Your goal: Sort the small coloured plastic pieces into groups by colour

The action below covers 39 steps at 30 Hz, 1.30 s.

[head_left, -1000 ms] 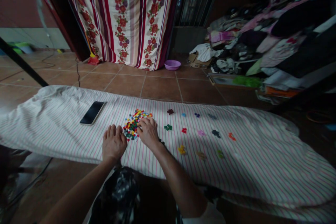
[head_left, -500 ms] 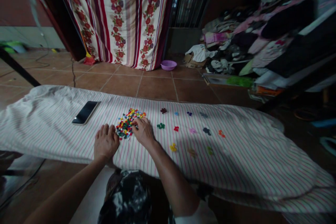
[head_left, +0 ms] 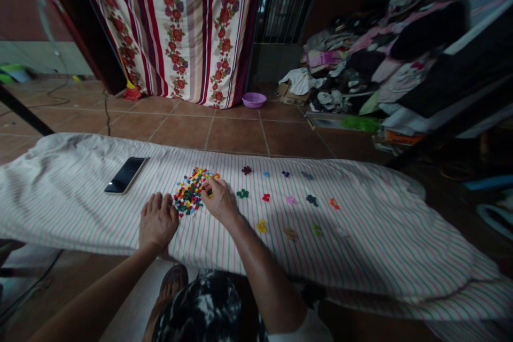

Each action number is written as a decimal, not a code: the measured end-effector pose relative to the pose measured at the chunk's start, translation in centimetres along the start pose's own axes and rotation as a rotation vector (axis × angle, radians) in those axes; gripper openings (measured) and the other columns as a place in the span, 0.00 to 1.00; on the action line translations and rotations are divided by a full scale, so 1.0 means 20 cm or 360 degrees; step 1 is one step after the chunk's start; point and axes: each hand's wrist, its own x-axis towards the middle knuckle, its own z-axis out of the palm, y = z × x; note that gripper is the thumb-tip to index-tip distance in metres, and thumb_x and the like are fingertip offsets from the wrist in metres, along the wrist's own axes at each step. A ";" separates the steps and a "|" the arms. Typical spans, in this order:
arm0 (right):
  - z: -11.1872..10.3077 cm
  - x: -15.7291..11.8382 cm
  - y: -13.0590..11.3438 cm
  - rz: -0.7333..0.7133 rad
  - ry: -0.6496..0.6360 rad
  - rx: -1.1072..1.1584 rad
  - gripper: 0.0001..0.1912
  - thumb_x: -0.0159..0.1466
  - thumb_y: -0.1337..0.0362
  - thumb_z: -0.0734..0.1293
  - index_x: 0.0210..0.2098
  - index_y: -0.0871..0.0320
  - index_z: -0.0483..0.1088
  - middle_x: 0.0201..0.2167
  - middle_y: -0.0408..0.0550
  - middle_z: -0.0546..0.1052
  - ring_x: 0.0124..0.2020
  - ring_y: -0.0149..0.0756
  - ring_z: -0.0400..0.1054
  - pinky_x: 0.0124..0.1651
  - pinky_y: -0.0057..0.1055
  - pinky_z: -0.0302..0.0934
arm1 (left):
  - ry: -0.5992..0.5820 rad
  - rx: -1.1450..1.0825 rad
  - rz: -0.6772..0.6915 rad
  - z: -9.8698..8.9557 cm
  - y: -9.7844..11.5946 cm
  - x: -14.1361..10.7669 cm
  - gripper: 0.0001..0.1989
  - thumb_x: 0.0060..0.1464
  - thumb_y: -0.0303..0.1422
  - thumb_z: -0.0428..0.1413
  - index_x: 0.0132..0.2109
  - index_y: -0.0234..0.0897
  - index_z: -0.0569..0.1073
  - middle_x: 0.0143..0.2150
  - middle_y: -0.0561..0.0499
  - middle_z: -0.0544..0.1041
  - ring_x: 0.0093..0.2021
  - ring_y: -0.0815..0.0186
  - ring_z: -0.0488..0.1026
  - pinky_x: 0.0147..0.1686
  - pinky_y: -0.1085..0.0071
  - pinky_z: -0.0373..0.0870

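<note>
Right hand (head_left: 218,201) reaching into mixed bead pile (head_left: 191,192) on striped cloth (head_left: 380,246), fingertips curling together; grasp not discernible. Left hand (head_left: 157,221) lying flat, fingers spread, beside pile. Beads likely light, hard, slippery; pinching singly.

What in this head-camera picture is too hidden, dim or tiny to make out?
- Right hand: its fingertips curl into the mixed pile of beads, so whether they pinch one is hidden.
- Small sorted clusters: too small and dim to tell the pieces' shape.
- Phone: screen dark, nothing readable.
- Left hand: palm down on the striped cloth, underside hidden.
- Heap of clothes: single items blur together.
</note>
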 end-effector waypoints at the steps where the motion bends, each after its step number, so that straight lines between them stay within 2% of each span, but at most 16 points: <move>1: 0.00 0.00 0.00 -0.0013 0.0005 -0.0009 0.06 0.60 0.71 0.65 0.36 0.54 0.70 0.33 0.44 0.77 0.42 0.37 0.68 0.45 0.31 0.59 | -0.0002 0.0002 0.0000 0.00 0.00 0.00 0.22 0.61 0.34 0.41 0.57 0.29 0.69 0.60 0.35 0.68 0.63 0.51 0.61 0.60 0.55 0.58; 6: 0.02 0.03 0.02 -0.0084 0.0050 -0.0045 0.07 0.59 0.71 0.64 0.35 0.54 0.70 0.32 0.43 0.77 0.40 0.37 0.68 0.45 0.32 0.60 | 0.0004 -0.0006 0.0006 0.01 0.00 0.00 0.23 0.61 0.33 0.41 0.58 0.28 0.68 0.60 0.34 0.67 0.63 0.50 0.60 0.60 0.54 0.58; 11: 0.00 0.08 0.09 -0.0009 0.0193 -0.0037 0.09 0.57 0.72 0.64 0.35 0.55 0.71 0.32 0.44 0.78 0.40 0.38 0.69 0.46 0.32 0.60 | -0.0034 0.0005 -0.0007 0.00 0.00 0.00 0.23 0.61 0.33 0.42 0.58 0.28 0.68 0.61 0.34 0.67 0.64 0.49 0.60 0.61 0.54 0.57; 16: -0.10 0.13 0.19 0.0191 0.0335 0.0011 0.07 0.60 0.70 0.65 0.37 0.56 0.72 0.35 0.45 0.80 0.39 0.36 0.71 0.46 0.31 0.61 | -0.0090 0.0020 -0.0012 -0.01 0.00 0.01 0.24 0.61 0.33 0.42 0.59 0.27 0.68 0.61 0.34 0.66 0.64 0.48 0.59 0.62 0.55 0.56; 22: -0.21 0.13 0.33 0.0526 0.0358 0.0068 0.08 0.62 0.67 0.64 0.40 0.54 0.73 0.38 0.44 0.80 0.39 0.33 0.74 0.43 0.27 0.64 | -0.0049 0.0020 -0.0021 0.00 0.00 0.00 0.23 0.61 0.33 0.41 0.58 0.28 0.68 0.61 0.34 0.67 0.64 0.50 0.60 0.62 0.54 0.56; 25: -0.24 0.12 0.39 0.0642 0.0371 -0.0039 0.08 0.63 0.65 0.64 0.41 0.52 0.73 0.38 0.43 0.81 0.38 0.34 0.74 0.42 0.28 0.64 | -0.0026 0.0015 -0.0015 0.00 0.01 0.00 0.23 0.61 0.33 0.41 0.58 0.28 0.68 0.60 0.34 0.68 0.63 0.50 0.61 0.61 0.54 0.56; 30: -0.28 0.10 0.45 0.0663 0.0399 -0.0197 0.09 0.63 0.63 0.63 0.41 0.53 0.73 0.38 0.44 0.81 0.41 0.36 0.74 0.42 0.28 0.62 | -0.0023 0.0002 -0.0015 0.00 0.01 0.00 0.24 0.61 0.33 0.41 0.59 0.27 0.68 0.61 0.33 0.67 0.63 0.50 0.61 0.61 0.54 0.56; 39: -0.34 0.09 0.49 0.0818 0.0356 -0.0527 0.09 0.63 0.64 0.63 0.42 0.53 0.73 0.40 0.45 0.81 0.43 0.38 0.73 0.42 0.30 0.61 | 0.0000 -0.0027 -0.0010 0.01 0.00 0.00 0.24 0.61 0.34 0.42 0.59 0.27 0.68 0.61 0.33 0.67 0.64 0.49 0.60 0.62 0.54 0.56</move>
